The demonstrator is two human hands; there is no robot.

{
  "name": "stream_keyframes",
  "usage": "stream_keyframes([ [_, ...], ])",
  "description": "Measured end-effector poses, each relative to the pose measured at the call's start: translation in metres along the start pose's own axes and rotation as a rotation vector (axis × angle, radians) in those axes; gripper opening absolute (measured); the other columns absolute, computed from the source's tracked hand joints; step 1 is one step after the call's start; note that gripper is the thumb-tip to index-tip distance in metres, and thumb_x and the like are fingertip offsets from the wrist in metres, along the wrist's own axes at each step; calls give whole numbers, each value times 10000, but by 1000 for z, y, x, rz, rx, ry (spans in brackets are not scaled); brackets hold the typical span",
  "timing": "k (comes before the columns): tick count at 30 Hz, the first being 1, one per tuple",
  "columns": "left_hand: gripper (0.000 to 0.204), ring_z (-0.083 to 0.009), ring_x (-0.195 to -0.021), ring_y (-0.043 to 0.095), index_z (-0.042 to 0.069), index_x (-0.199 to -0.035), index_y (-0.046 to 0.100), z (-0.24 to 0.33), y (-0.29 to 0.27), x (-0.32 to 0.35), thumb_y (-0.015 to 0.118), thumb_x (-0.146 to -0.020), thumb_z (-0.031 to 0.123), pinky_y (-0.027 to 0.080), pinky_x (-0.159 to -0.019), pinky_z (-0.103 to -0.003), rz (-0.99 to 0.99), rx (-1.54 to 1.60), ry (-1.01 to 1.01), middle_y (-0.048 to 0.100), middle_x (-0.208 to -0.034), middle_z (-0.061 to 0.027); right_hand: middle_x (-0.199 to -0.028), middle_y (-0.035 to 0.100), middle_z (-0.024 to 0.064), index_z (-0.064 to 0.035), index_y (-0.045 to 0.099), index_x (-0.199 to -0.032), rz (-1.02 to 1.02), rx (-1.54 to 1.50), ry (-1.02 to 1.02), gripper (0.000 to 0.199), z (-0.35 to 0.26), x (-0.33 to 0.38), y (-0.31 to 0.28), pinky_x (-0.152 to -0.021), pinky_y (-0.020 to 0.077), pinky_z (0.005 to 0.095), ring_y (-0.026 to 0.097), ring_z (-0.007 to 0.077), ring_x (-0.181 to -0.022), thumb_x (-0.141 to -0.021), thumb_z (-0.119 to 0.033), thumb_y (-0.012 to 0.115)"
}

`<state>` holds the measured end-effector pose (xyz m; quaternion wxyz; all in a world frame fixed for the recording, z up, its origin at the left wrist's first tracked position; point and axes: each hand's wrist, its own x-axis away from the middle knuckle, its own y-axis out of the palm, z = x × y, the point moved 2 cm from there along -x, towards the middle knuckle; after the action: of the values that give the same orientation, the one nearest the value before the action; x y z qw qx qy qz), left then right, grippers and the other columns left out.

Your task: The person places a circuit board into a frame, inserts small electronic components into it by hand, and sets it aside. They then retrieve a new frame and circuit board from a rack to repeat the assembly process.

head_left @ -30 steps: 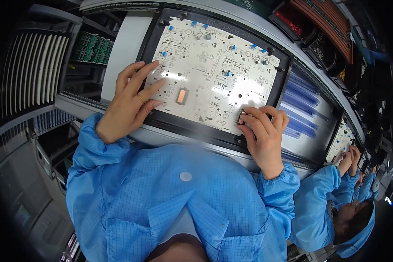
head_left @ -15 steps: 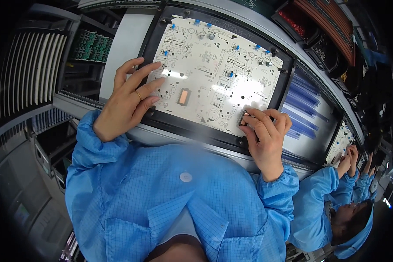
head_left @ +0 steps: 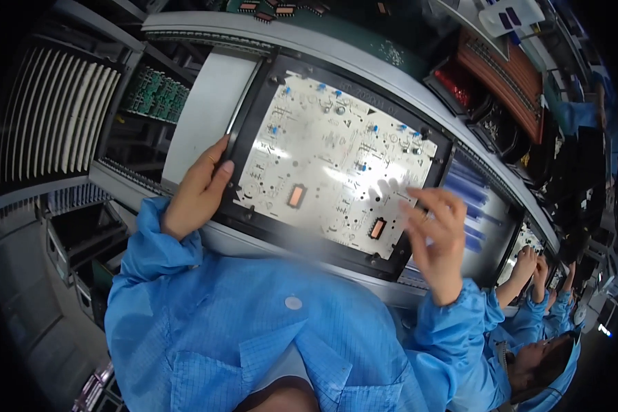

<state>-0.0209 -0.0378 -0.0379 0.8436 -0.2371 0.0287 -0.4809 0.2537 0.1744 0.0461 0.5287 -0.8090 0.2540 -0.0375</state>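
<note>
A white circuit board [head_left: 329,165] with small blue parts and two orange components lies in a black carrier frame [head_left: 254,117] on a grey conveyor rail. My left hand [head_left: 198,189] grips the frame's left edge, thumb on top of the rim. Blurred by motion, my right hand [head_left: 438,237] hovers open above the frame's lower right corner, fingers spread, touching nothing. An orange component [head_left: 377,228] sits on the board just left of that hand.
A green circuit board [head_left: 154,96] rests in a rack to the left. Bins with red and brown parts [head_left: 501,75] stand beyond the rail. To the right, another person's hands [head_left: 532,264] in blue sleeves work at a second board.
My right hand lifted off the board's lower right corner and now hovers open. My left hand slid from the board's surface to grip the frame's left edge.
</note>
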Motion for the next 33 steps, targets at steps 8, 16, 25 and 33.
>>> stream_keyframes([
  [8,393,-235,-1150,520,-19,-1351,400,-15,-2,-5,431,-969,68,378,-986,-295,104,75,3,535,-1252,-188,-883,606,146,6,626,-904,259,416,-155,148,62,-166,37,-764,476,399,550,331,-863,-760,24,600],
  [16,338,-155,-1033,562,9,-1297,485,-37,-65,-6,437,-966,61,425,-913,-262,331,-22,-54,602,-1157,-125,-963,600,232,21,603,-905,65,443,207,179,96,-213,67,-761,520,433,605,380,-922,-806,-121,646],
  [25,297,-164,-1155,484,20,-1239,549,5,-67,12,481,-954,69,353,-987,-260,549,36,17,506,-1255,-91,-913,630,253,35,632,-848,32,373,208,106,116,-223,77,-802,479,442,598,419,-902,-755,5,591],
  [33,245,-138,-1065,500,6,-1155,591,42,-30,10,514,-924,32,382,-921,-245,425,176,141,504,-1237,-106,-893,629,260,27,625,-887,-53,432,190,134,121,-226,71,-783,478,446,600,418,-897,-771,-21,578],
])
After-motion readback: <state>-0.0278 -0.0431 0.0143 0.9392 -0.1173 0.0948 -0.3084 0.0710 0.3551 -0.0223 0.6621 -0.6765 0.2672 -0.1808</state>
